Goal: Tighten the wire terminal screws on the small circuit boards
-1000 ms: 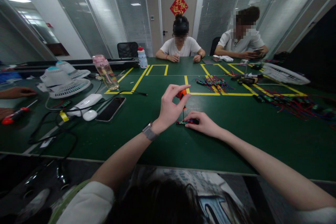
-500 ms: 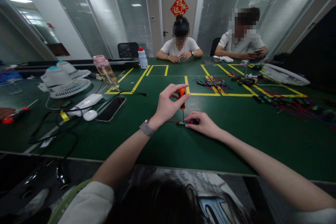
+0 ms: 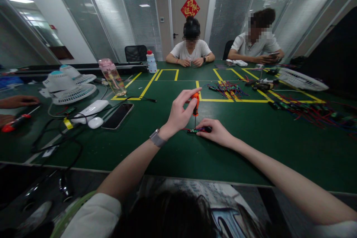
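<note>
My left hand (image 3: pixel 181 109) is closed around the handle of an orange and black screwdriver (image 3: pixel 195 108). The screwdriver stands upright, its thin shaft pointing down with the tip at a small green circuit board (image 3: pixel 192 131). That board lies on the green table (image 3: pixel 173 156), and a red wire runs out from its left side. My right hand (image 3: pixel 217 132) pinches the board's right end, where dark wires and a black part show by the fingers. The exact contact of the tip with the board is too small to make out.
A tangle of wired boards (image 3: pixel 227 89) lies beyond my hands, with more wired boards (image 3: pixel 309 113) at right. To the left are a phone (image 3: pixel 118 116), a white earbud case (image 3: pixel 96 122), a bottle (image 3: pixel 113 78) and fans (image 3: pixel 74 93). A co-worker's hand (image 3: pixel 23 101) is near another screwdriver (image 3: pixel 16 122).
My left hand has turned a little and its fingers have shifted on the screwdriver handle, which leans slightly differently. My right hand stays put. A co-worker's hand has come in at far left.
</note>
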Demonstrator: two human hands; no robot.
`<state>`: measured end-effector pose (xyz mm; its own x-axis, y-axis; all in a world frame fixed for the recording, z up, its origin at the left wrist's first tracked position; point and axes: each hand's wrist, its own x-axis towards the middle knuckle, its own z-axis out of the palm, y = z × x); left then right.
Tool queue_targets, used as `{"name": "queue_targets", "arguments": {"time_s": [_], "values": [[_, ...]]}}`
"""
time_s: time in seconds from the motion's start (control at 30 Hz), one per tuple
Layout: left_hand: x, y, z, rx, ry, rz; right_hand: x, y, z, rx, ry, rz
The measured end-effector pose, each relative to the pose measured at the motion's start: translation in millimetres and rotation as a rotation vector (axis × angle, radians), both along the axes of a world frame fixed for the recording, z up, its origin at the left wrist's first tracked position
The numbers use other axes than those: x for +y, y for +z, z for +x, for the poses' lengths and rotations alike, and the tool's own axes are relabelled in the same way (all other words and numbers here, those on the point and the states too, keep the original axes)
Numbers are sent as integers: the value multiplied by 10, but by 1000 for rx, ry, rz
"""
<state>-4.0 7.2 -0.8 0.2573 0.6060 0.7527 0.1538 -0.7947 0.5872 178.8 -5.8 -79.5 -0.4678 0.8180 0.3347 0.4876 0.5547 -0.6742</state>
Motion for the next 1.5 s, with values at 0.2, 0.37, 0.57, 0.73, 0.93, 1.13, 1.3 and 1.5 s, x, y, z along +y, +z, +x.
{"name": "queue_targets", "arguments": {"time_s": [0.2,0.37,0.57,0.73,0.93,1.13,1.3,1.5], "values": [[-22,-23,25,-29,63,48,-11,8,-7,-10,-6,14],[-26,-19,18,0,4,30,-14,11,-5,-17,-23,9],[-24,-30,29,-28,58,63,-8,0,-6,-14,-17,8],[-21,-13,12,-12,-20,3,-7,-15,-10,-10,-16,30],[-7,-34,31,-92,-84,-145,-17,4,-10,-24,-18,34],[8,-32,16,-62,44,-66,-15,2,-12,-29,-19,37],[-36,12,19,-88,-50,-75,-17,1,-15,-26,-19,35],[-54,9,20,-45,98,49,-23,9,-15,-28,-18,50]]}}
